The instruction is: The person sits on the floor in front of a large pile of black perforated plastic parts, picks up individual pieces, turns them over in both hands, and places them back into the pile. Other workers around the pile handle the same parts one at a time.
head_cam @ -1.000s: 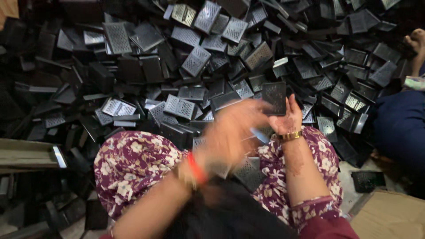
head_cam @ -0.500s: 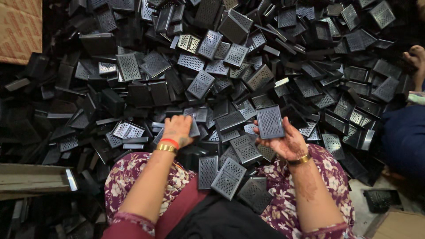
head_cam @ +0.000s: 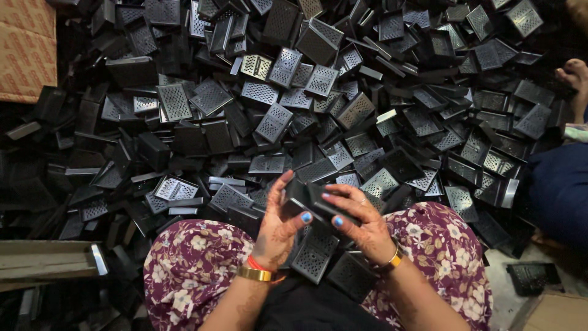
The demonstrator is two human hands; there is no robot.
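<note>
Both my hands meet over my lap on black plastic parts [head_cam: 309, 197]. My left hand [head_cam: 278, 224] grips them from the left, thumb on the near edge. My right hand [head_cam: 358, 220] clasps them from the right, fingers curled over the top. They look like two flat rectangular pieces pressed together, though I cannot tell for sure. Several more black perforated rectangular covers [head_cam: 317, 254] lie in my lap between my knees. A huge pile of the same black perforated covers [head_cam: 275, 116] spreads in front of me.
A brown cardboard box [head_cam: 24, 52] stands at the far left. A grey ledge [head_cam: 43, 260] lies at my left side. Another person's foot [head_cam: 572, 76] and dark blue clothing [head_cam: 560, 190] are at the right edge. One cover [head_cam: 530, 276] lies on the floor beside a cardboard corner [head_cam: 551, 309].
My left hand left the pile and came in to meet my right hand. The piece held up in my right hand is now gripped by both hands over my lap.
</note>
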